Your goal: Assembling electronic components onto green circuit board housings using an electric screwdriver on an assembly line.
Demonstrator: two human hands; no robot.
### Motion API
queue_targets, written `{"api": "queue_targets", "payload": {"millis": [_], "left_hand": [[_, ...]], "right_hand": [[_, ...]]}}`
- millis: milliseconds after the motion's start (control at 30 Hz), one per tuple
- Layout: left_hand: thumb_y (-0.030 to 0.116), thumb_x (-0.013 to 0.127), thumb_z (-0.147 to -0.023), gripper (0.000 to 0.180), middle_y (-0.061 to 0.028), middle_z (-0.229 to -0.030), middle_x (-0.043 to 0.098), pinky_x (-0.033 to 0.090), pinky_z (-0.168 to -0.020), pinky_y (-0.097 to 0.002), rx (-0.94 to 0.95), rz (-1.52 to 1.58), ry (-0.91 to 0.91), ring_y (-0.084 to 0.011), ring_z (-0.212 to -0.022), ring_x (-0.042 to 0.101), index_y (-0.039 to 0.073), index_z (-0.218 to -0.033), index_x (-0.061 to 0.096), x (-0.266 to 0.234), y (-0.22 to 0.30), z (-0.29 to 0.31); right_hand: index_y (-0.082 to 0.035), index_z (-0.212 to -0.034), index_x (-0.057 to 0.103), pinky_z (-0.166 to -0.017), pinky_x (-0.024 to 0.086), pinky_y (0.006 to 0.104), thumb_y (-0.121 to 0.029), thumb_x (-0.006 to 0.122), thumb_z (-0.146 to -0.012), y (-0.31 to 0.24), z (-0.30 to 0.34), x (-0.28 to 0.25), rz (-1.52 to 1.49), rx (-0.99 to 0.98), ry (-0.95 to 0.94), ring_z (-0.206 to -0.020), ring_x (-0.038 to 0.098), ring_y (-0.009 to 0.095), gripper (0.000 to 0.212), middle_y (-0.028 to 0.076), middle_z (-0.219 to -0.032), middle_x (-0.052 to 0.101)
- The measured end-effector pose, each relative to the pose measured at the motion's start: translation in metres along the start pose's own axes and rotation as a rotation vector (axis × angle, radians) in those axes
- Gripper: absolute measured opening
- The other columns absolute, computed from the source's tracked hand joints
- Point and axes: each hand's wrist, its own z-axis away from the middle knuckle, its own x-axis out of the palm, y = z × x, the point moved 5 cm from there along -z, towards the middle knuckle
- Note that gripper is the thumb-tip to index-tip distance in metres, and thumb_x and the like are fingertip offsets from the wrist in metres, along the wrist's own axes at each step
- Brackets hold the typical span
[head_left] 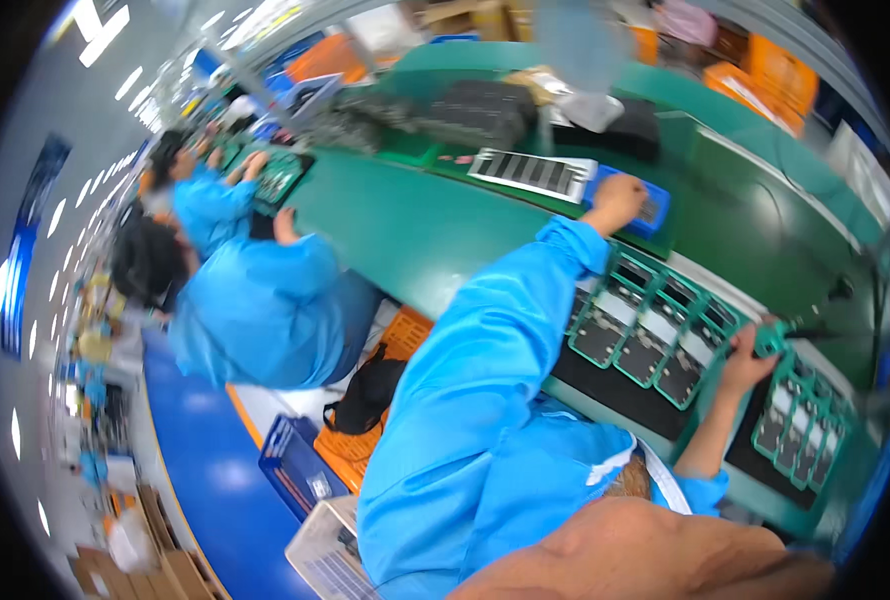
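Observation:
My left hand (620, 203) reaches across to a small blue tray (651, 208) of little dark parts. Its fingers curl down at the tray's near side, and whatever they pinch is hidden. In my right hand (743, 362) is a small green round thing (768, 339), held beside a row of green rectangular frames (655, 325) with pale and grey pieces inside. The row lies on a black mat (615, 395). Right of that hand is a second group of green frames (798, 425) on another dark mat.
A white sheet with dark strips (533, 173) lies left of the blue tray on the green table (405, 215). Dark foam-like stacks (480, 110) stand behind. Co-workers in blue (265, 310) sit to the left. An orange crate (350, 450) and a white basket (330, 550) are below.

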Motion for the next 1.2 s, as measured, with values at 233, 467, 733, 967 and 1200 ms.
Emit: {"api": "queue_targets", "payload": {"millis": [233, 467, 733, 967, 1200], "left_hand": [[0.018, 0.064, -0.077, 0.014, -0.0152, -0.07, 0.061, 0.046, -0.059, -0.0392, 0.244, 0.459, 0.168, -0.0283, -0.063, 0.059, 0.003, -0.076, 0.062, -0.036, 0.074, 0.071], [0.016, 0.061, -0.075, 0.01, -0.0111, -0.074, 0.062, 0.046, -0.066, -0.0441, 0.41, 0.342, -0.071, -0.0321, -0.076, 0.058, 0.007, -0.072, 0.063, -0.031, 0.118, 0.184], [0.02, 0.067, -0.072, 0.011, -0.0074, -0.071, 0.062, 0.045, -0.065, -0.0428, 0.463, 0.357, -0.192, -0.0293, -0.074, 0.059, 0.01, -0.073, 0.066, -0.014, 0.14, 0.241], [0.021, 0.069, -0.071, 0.012, -0.0044, -0.072, 0.062, 0.043, -0.069, -0.0406, 0.43, 0.315, -0.166, -0.0264, -0.077, 0.058, 0.01, -0.072, 0.065, -0.027, 0.136, 0.248], [0.023, 0.071, -0.07, 0.014, -0.0044, -0.07, 0.061, 0.042, -0.069, -0.0389, 0.309, 0.45, -0.215, -0.0247, -0.076, 0.058, 0.011, -0.071, 0.063, -0.017, 0.129, 0.248]], "right_hand": [[0.003, -0.113, 0.055, -0.054, 0.038, 0.0235, -0.012, 0.059, -0.088, -0.027, -0.002, -0.014, 0.163, -0.06, 0.067, -0.06, 0.044, 0.01, 0.029, 0.001, -0.069, 0.05], [0.001, -0.088, 0.046, -0.066, 0.038, 0.023, -0.014, 0.046, -0.091, -0.043, -0.004, -0.008, -0.048, 0.059, -0.01, -0.058, 0.035, 0.011, 0.015, 0.002, -0.063, 0.038], [-0.001, -0.109, 0.039, -0.053, 0.032, 0.0204, -0.041, 0.055, -0.084, -0.077, 0.019, 0.058, -0.472, 0.102, -0.407, -0.056, 0.036, 0.008, 0.05, 0.001, -0.068, 0.039], [-0.001, -0.108, 0.039, -0.051, 0.031, 0.0197, -0.038, 0.056, -0.085, -0.077, 0.028, 0.079, -0.501, 0.158, -0.521, -0.056, 0.037, 0.009, 0.047, 0.002, -0.067, 0.038], [-0.002, -0.108, 0.04, -0.05, 0.03, 0.0193, -0.039, 0.057, -0.085, -0.083, 0.029, 0.083, -0.573, 0.145, -0.487, -0.056, 0.036, 0.008, 0.047, 0.002, -0.068, 0.038]]}}
